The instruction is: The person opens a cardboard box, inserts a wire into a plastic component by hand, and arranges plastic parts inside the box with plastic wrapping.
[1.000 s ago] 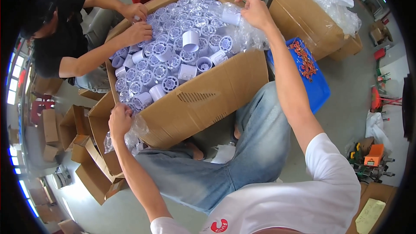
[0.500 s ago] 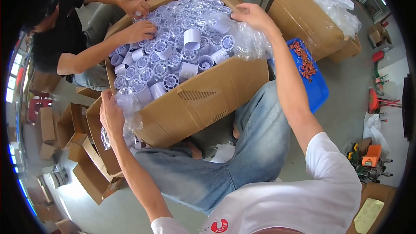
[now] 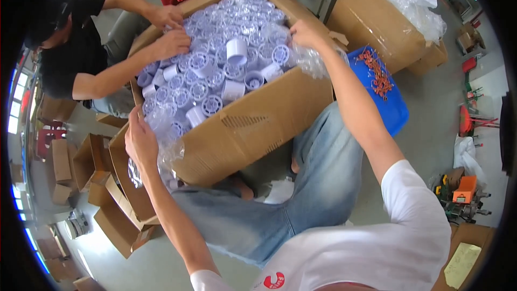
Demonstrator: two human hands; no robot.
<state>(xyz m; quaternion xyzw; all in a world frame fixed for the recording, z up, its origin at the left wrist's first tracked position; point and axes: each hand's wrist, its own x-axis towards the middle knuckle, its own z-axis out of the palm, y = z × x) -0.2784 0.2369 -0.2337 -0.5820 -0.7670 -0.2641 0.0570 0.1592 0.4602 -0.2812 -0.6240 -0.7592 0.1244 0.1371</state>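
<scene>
A large cardboard box (image 3: 253,132) in front of me is filled with pale lilac-white plastic spools (image 3: 237,51). Clear plastic film (image 3: 315,64) hangs over its right edge and lies partly across the spools. At the box's right rim my right hand (image 3: 307,35) is closed on this film. By the near left corner my left hand (image 3: 141,140) has its fingers bent around more clear film, which bunches beside the palm. Across the box's left side, a co-worker's two hands (image 3: 171,32) are at the spools and film.
A blue bin (image 3: 396,113) of small orange-red parts stands right of the box. Behind it is a taller carton (image 3: 371,27) topped with plastic wrap. Opened cartons (image 3: 116,221) lie on the floor at left. Tools (image 3: 466,196) sit at far right.
My right hand has curled its fingers on the film and shifted slightly left and down. Film now covers more of the spools at the back and left. The co-worker's hands moved slightly.
</scene>
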